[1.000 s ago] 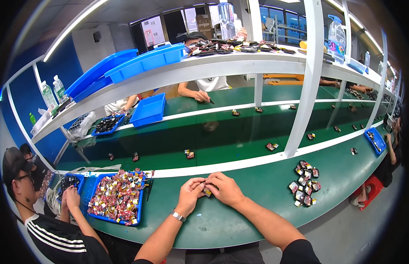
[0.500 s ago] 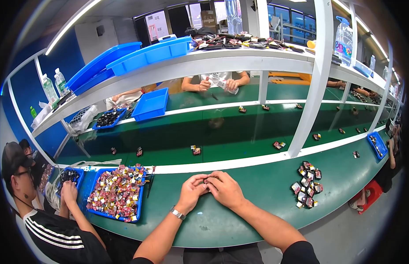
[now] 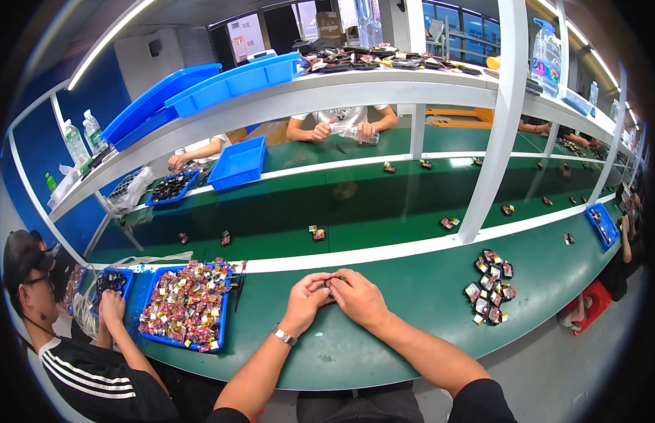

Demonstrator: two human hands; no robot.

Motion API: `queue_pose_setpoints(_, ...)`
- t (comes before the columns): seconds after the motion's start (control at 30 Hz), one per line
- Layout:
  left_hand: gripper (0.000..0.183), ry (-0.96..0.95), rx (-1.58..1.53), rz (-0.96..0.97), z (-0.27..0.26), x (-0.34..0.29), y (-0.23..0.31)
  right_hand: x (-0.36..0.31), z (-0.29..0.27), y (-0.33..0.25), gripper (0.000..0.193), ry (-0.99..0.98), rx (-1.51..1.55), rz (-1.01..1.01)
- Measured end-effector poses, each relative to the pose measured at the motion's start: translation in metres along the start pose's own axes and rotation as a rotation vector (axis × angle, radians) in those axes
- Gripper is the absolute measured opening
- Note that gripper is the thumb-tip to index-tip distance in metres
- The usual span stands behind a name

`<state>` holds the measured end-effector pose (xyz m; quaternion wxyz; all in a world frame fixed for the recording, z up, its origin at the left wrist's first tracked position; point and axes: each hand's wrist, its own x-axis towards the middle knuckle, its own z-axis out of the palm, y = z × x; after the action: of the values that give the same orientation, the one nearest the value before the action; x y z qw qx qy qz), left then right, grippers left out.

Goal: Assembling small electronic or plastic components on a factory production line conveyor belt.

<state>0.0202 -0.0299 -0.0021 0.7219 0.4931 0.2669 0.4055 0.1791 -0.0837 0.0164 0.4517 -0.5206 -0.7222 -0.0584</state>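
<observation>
My left hand [image 3: 306, 303] and my right hand [image 3: 360, 302] meet over the green worktop [image 3: 419, 289], fingertips pinched together. Between them is a small electronic part [image 3: 330, 284], reddish and dark, mostly covered by the fingers. To the left stands a blue tray [image 3: 176, 342] heaped with small electronic parts [image 3: 186, 299] in red, yellow and silver. A thin dark tool [image 3: 239, 292] lies along the tray's right side. On the right, several black-cased parts [image 3: 491, 290] with silver and reddish tops are grouped on the worktop.
Beyond a white rail [image 3: 363, 259] runs a green conveyor belt [image 3: 384, 211] carrying spaced-out parts. A white post [image 3: 497, 141] rises at right, supporting a shelf with blue bins [image 3: 236, 83]. A co-worker [image 3: 81, 352] sits close on my left; a person opposite holds a clear bottle [image 3: 347, 131].
Both my hands stay together on the small part, with slight finger shifts. Parts on the belt have drifted slightly right. At the far left, a co-worker's hand now shows by a bin.
</observation>
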Motion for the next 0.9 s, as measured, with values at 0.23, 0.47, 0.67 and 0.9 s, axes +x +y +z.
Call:
queue_pose_setpoints(0.23, 0.032, -0.001, -0.101, 0.03, 0.0, 0.004, 0.002, -0.001, 0.001, -0.004, 0.036, -0.038, 0.029, 0.009)
queue_pose_setpoints(0.47, 0.043, 0.038, -0.078, 0.074, 0.003, 0.005, 0.008, 0.048, 0.018, 0.112, 0.024, 0.05, -0.048, 0.119)
queue_pose_setpoints(0.67, 0.033, -0.001, -0.006, 0.054, 0.007, 0.009, 0.003, 0.049, -0.028, 0.172, 0.015, 0.017, -0.248, 0.476)
queue_pose_setpoints(0.9, 0.025, 0.012, 0.037, 0.032, 0.007, 0.005, 0.01, -0.013, -0.215, 0.183, 0.019, -0.192, -0.619, 0.833)
